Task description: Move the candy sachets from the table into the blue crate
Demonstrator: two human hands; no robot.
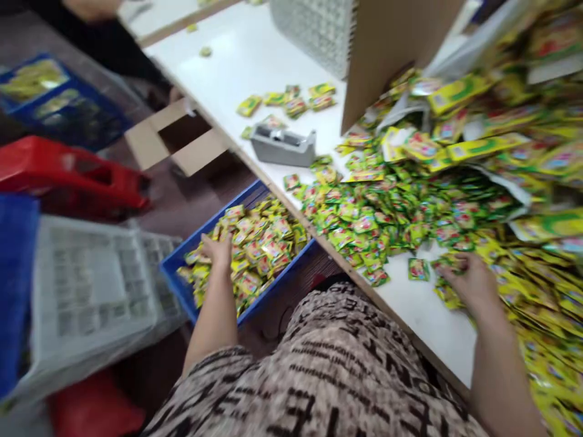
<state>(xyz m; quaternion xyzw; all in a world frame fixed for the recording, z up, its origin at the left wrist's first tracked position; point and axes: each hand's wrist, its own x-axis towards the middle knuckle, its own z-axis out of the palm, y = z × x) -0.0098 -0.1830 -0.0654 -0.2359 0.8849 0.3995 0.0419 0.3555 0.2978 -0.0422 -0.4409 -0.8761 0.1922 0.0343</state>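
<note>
My left hand [218, 247] reaches into a blue crate [182, 288] beside the table, its fingers apart over a heap of small yellow packets [255, 255]. No packet shows in its grasp. On the table, my right hand [476, 282] has its fingers curled around a few small green-and-yellow packets [449, 262], though blur hides how many. A single green packet [418, 269] lies just left of that hand. Large piles of green packets [368, 212] and yellow packets [546, 297] spread around it.
A grey tape dispenser [283, 147] stands near the table edge, below a cardboard panel [382, 54] and a white basket [314, 30]. An open carton [200, 152], a red plastic object [68, 173] and a white crate [95, 279] are at left. Another person's dark sleeve [100, 42] shows at upper left.
</note>
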